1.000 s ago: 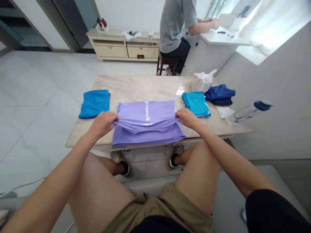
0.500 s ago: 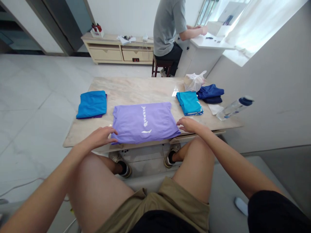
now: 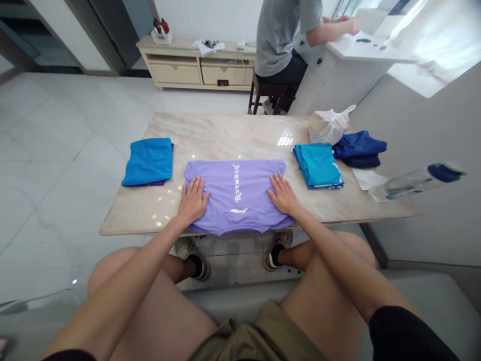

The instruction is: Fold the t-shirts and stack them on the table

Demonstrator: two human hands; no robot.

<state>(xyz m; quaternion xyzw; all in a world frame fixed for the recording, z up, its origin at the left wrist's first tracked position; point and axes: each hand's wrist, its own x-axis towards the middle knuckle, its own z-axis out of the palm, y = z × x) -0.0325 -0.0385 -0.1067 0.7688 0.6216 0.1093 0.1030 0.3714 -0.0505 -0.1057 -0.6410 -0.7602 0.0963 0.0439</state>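
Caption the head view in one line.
Left hand and right hand press a lavender T-shirt on a marble table between a folded blue shirt and teal shirt.

The head-worn camera looks forward and down over a marble table (image 3: pixel 225 131).

White tiled floor (image 3: pixel 67 120), pale wooden sideboard (image 3: pixel 175 70), curtained window (image 3: pixel 432 45).

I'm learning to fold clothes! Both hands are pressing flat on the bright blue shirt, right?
Not the blue one: the head view shows the left hand and right hand pressing flat on the lilac T-shirt. The bright blue shirt lies folded to its left, untouched.
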